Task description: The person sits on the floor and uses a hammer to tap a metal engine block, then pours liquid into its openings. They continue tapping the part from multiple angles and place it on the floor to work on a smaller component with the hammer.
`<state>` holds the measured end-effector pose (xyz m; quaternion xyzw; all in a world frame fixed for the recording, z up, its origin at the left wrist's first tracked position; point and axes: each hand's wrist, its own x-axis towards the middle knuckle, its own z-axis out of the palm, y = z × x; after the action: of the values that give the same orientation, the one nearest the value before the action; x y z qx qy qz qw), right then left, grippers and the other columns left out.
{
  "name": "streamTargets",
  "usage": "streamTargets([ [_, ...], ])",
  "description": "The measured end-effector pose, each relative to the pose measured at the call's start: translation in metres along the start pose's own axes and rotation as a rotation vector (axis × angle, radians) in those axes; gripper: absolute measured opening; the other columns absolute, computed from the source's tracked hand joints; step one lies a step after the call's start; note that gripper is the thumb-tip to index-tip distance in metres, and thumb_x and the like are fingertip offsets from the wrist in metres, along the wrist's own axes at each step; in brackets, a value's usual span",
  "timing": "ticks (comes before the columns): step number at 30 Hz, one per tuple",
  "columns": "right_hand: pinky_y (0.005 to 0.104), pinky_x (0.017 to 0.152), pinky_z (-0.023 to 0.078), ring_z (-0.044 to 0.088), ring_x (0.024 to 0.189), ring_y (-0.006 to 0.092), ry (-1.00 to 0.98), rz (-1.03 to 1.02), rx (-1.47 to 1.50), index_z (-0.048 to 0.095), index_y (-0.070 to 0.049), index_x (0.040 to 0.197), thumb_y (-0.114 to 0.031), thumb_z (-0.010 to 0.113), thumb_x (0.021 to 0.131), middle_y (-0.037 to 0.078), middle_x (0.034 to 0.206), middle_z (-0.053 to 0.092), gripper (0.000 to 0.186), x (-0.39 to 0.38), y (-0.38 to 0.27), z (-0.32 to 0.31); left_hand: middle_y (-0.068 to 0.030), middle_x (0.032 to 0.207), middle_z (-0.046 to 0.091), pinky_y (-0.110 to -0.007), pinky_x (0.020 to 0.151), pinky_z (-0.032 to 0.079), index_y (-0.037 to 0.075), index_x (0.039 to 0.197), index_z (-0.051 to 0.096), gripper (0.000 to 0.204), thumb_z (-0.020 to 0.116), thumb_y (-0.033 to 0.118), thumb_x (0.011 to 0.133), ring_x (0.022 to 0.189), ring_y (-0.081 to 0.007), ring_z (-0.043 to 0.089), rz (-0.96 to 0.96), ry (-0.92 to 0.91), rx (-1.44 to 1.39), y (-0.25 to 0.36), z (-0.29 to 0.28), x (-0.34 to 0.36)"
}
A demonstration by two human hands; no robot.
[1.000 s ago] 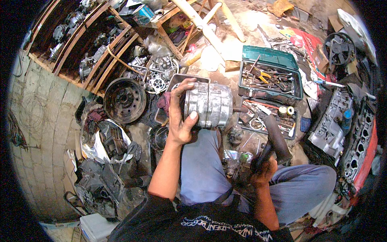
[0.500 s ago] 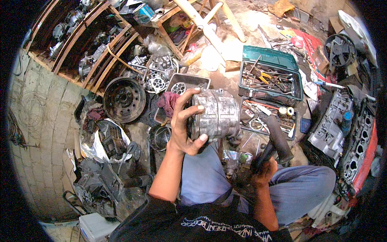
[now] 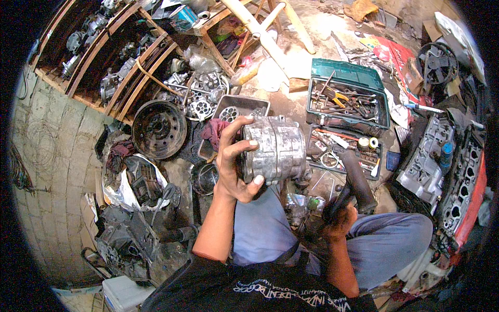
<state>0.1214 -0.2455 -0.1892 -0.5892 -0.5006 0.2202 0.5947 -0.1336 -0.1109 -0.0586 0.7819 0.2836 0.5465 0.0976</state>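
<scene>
My left hand [image 3: 231, 166] grips a worn silver metal compressor [image 3: 278, 148], a drum-shaped casing with a seam around its middle. My fingers wrap its left end, with the thumb below, and hold it up above my left thigh. To the right, my right hand [image 3: 340, 223] is closed around the dark handle of a mallet [image 3: 359, 179]. The mallet's thick, dark cylindrical head stands above my right knee, apart from the compressor. Part of the handle is hidden in my fist.
An open green toolbox [image 3: 348, 101] full of hand tools stands ahead, with a tray of small tools [image 3: 371, 156] before it. A grey bin [image 3: 244, 104], a wheel rim [image 3: 159, 130] and a wooden shelf [image 3: 112, 57] of metal parts lie left. Engine parts [image 3: 429, 161] line the right.
The compressor has shifted slightly left with my left hand. The mallet's head has tilted a little in my right hand, which stays in about the same place.
</scene>
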Motion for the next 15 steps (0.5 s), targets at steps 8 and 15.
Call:
streamTargets([
  [8,0.0355,0.058,0.057,0.066,0.064,0.0221,0.208,0.504,0.628,0.066,-0.001,0.093,-0.029,0.055,0.097,0.011,0.08,0.067,0.031,-0.006,0.008,0.009,-0.0318,0.131,0.049,-0.059,0.104,0.038,0.011,0.114,0.051,0.051,0.068,0.039,0.075,0.123,-0.0481,0.049,0.019,0.041,-0.043,-0.003,0.001,-0.006],
  [15,0.0384,0.06,0.058,0.067,0.067,0.0252,0.184,0.666,0.959,0.065,0.0,0.092,-0.034,0.053,0.096,0.012,0.082,0.068,0.037,-0.008,0.017,-0.003,-0.0289,0.131,0.046,-0.062,0.103,0.038,0.013,0.112,0.049,0.047,0.066,0.04,0.077,0.125,-0.0496,0.046,0.027,0.068,-0.11,-0.005,0.003,-0.008],
])
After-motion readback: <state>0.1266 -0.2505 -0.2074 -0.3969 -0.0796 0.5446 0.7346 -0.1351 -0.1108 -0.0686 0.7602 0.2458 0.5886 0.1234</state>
